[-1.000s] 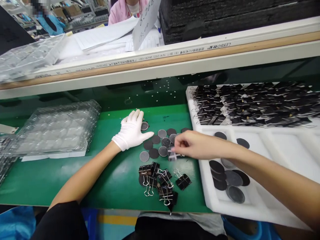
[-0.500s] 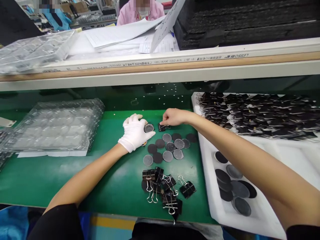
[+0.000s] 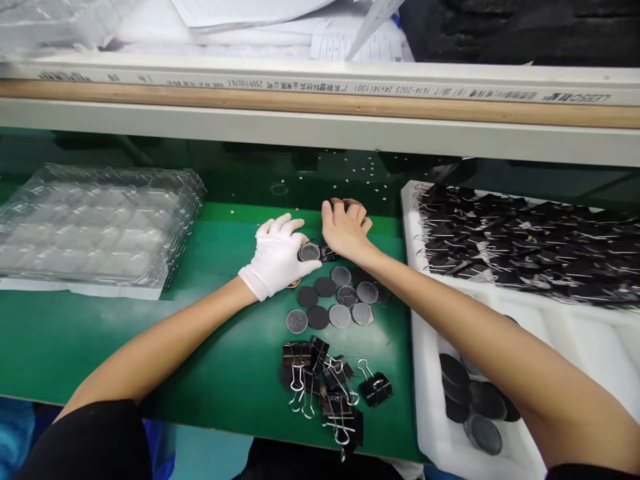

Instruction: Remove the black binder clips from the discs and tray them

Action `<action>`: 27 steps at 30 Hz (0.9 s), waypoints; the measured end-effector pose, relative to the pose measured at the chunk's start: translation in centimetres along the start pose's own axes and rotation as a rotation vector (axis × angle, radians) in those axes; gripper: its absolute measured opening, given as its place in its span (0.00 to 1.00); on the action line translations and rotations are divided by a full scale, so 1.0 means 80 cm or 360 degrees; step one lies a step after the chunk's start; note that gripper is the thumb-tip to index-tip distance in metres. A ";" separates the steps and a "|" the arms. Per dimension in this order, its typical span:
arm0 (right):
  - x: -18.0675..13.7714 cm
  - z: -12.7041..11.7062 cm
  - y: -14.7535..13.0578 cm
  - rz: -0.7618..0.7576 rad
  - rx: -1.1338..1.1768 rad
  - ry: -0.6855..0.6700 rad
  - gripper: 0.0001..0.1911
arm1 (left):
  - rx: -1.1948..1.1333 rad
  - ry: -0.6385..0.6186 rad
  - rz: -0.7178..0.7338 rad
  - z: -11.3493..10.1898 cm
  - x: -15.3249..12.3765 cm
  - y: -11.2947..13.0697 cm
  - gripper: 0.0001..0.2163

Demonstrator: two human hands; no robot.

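My left hand (image 3: pixel 277 257), in a white glove, rests on the green mat and pinches a round grey disc (image 3: pixel 309 252) between thumb and fingers. My bare right hand (image 3: pixel 344 227) lies just right of it, fingers curled down over a black binder clip (image 3: pixel 328 253) that touches the disc. Several grey and black discs (image 3: pixel 340 297) lie loose on the mat just below both hands. A heap of black binder clips (image 3: pixel 327 380) with silver handles sits nearer to me.
A white foam tray (image 3: pixel 425 347) on the right holds many binder clips (image 3: pixel 525 240) at the back and dark discs (image 3: pixel 473 400) in front. Stacked clear plastic blister trays (image 3: pixel 95 227) lie at the left. A shelf rail (image 3: pixel 320 100) runs overhead.
My right hand moved from the loose discs up to the gloved hand, bringing a binder clip to the disc held there, and now presses over it. The view tilted down.
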State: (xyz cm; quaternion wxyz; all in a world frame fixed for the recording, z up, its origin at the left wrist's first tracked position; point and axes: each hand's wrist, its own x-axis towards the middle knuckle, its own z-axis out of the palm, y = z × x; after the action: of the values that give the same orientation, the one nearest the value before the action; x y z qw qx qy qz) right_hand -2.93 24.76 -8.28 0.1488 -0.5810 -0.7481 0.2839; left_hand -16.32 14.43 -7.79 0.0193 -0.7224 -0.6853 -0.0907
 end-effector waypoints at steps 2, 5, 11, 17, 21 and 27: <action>0.001 0.004 0.007 0.0014 -0.0027 0.0020 0.30 | -0.0003 -0.0004 0.0048 0.000 0.000 -0.001 0.18; 0.003 0.006 0.016 -0.0001 -0.0099 0.0044 0.30 | -0.0037 -0.0019 0.0102 0.000 0.001 -0.002 0.18; 0.002 0.007 0.018 -0.0009 -0.0148 0.0050 0.30 | -0.0073 -0.0039 0.0146 0.004 0.004 -0.001 0.18; 0.001 0.009 0.021 -0.0019 -0.0173 0.0110 0.30 | -0.0078 -0.0018 0.0154 0.011 0.008 0.004 0.20; 0.000 0.009 0.022 -0.0025 -0.0160 0.0132 0.29 | -0.0082 -0.0022 0.0109 0.012 0.009 0.006 0.20; 0.001 0.010 0.015 0.0009 -0.0067 0.0161 0.29 | -0.0103 -0.0051 0.0124 0.011 0.010 0.004 0.23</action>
State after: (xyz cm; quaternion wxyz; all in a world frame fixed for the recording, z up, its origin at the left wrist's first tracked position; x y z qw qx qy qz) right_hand -2.45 24.82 -9.65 0.1733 -0.5998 -0.7438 0.2387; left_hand -15.88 15.34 -8.47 -0.0115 -0.7501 -0.6535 -0.1006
